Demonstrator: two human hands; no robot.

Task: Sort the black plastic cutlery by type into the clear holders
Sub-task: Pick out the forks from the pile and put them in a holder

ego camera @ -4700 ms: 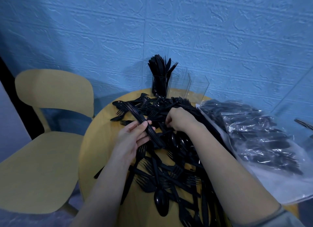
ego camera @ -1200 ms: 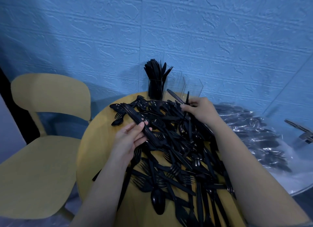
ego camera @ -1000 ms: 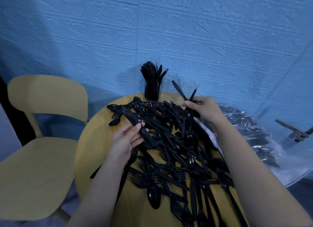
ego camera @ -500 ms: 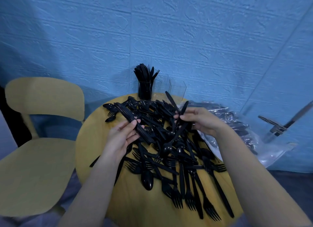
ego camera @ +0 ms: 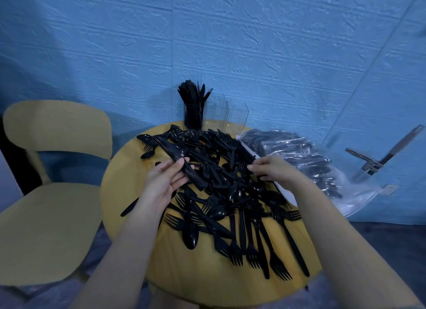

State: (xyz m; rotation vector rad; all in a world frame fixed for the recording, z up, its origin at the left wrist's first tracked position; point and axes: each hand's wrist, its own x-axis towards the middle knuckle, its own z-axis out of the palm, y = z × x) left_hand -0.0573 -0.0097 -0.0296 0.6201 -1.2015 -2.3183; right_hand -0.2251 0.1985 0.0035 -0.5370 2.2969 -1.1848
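Note:
A heap of black plastic cutlery (ego camera: 230, 193), forks, spoons and knives mixed, covers the round yellow table (ego camera: 124, 189). My left hand (ego camera: 164, 182) grips a stacked bundle of black cutlery (ego camera: 170, 152) that slants up to the left over the heap. My right hand (ego camera: 273, 170) hovers low over the heap's right side with fingertips curled toward the pieces; the dark pile hides whether it pinches one. At the table's far edge stand the clear holders: the left one (ego camera: 193, 115) is packed with upright black cutlery, and the two beside it (ego camera: 235, 117) look bare.
A clear plastic bag of more black cutlery (ego camera: 299, 156) lies at the table's right edge, just behind my right hand. A yellow chair (ego camera: 46, 193) stands to the left. The blue brick-pattern wall is close behind, with a metal handle (ego camera: 380, 156) at far right.
My right hand, which held two pieces raised above the heap, has come down to the pile's right side. The left hand keeps its bundle. The view has pulled back.

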